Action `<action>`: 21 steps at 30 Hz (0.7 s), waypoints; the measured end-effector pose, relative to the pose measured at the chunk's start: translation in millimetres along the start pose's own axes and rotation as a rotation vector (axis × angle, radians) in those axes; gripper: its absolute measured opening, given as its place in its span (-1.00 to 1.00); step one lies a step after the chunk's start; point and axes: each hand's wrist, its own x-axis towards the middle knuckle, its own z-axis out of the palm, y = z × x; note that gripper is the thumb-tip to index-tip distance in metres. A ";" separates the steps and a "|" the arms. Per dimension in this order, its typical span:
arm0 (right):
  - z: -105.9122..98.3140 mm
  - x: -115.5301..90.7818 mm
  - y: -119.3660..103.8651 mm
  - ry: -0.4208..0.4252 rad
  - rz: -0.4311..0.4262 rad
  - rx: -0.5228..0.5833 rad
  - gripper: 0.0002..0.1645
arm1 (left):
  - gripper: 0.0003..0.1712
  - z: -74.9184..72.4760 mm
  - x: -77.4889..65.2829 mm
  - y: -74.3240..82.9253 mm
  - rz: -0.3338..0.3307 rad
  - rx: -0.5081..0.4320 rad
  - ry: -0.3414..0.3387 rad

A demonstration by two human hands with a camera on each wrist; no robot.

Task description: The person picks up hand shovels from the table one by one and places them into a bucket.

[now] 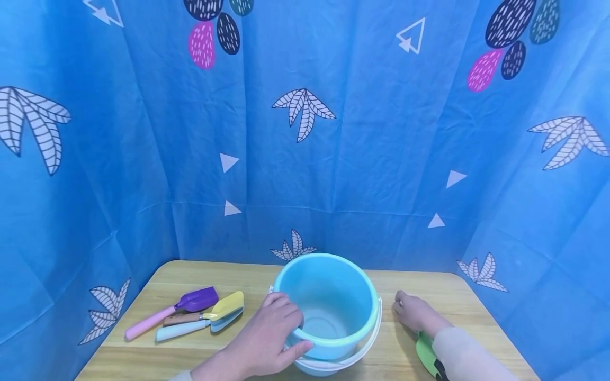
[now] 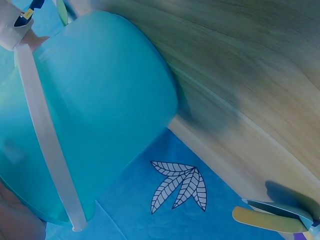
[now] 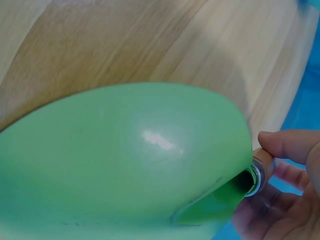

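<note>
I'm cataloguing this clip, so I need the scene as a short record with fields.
Left hand: left hand grips the rim of the light blue bucket
Right hand: right hand holds the green trowel by its wooden handle
Bucket handle: white handle, hanging down outside the bucket
Left of bucket: purple trowel, yellow trowel, light blue trowel
Overlap: yellow blade partly over the light blue one
Surface: wooden table
Backdrop: blue patterned cloth

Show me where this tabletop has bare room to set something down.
Bare tabletop lies between the purple trowel and the bucket, and between the right hand and the back-right corner. Crowded: the left, where yellow trowel overlaps light-blue trowel.
</note>
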 end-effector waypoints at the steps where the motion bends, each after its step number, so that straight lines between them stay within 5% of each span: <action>1: -0.5 -0.8 -0.7 0.006 -0.002 0.002 -0.78 | -0.64 0.1 -0.1 -0.1 0.003 0.003 0.004; 21: -29.3 -14.8 -26.1 0.160 -0.088 0.095 -0.61 | -0.65 -0.3 -1.1 -0.8 0.010 0.005 0.016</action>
